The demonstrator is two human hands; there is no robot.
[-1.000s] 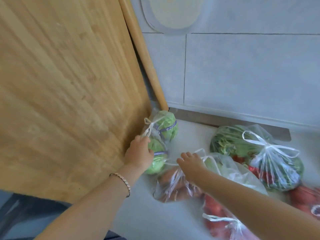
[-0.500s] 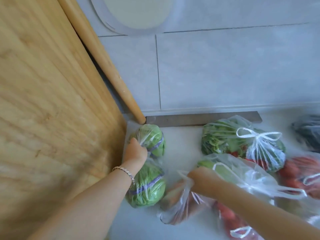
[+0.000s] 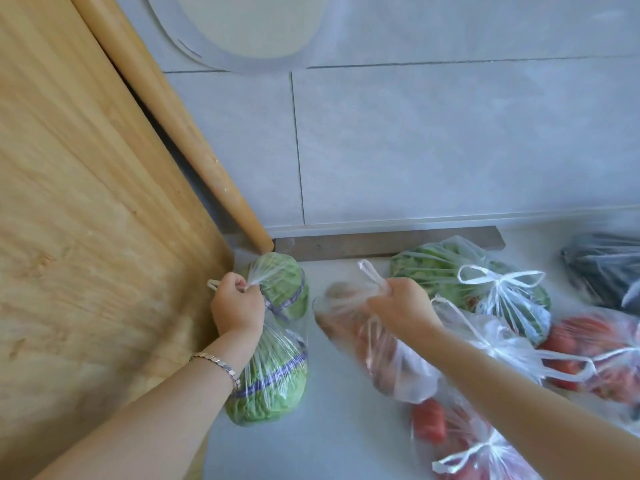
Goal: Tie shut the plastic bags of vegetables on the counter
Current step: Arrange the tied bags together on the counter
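A clear bag of green cabbages (image 3: 277,386) with purple bands lies by the wooden board. My left hand (image 3: 237,306) is closed on its gathered top. My right hand (image 3: 398,303) grips the handles of a blurred clear bag of brownish vegetables (image 3: 391,362), which is raised off the counter. To the right lie a bag of leafy greens (image 3: 443,271) tied with a bow, a bag of red vegetables (image 3: 446,431) tied at the bottom, and another red bag (image 3: 588,348) at the right edge.
A large wooden board (image 3: 86,237) leans at the left with a rolling pin (image 3: 180,133) behind it. The tiled wall (image 3: 450,150) stands behind the counter (image 3: 332,427). A dark bag (image 3: 602,268) lies at the far right.
My left hand went from resting on the cabbage bag to pinching its top. My right hand lifted the brownish bag by its handles.
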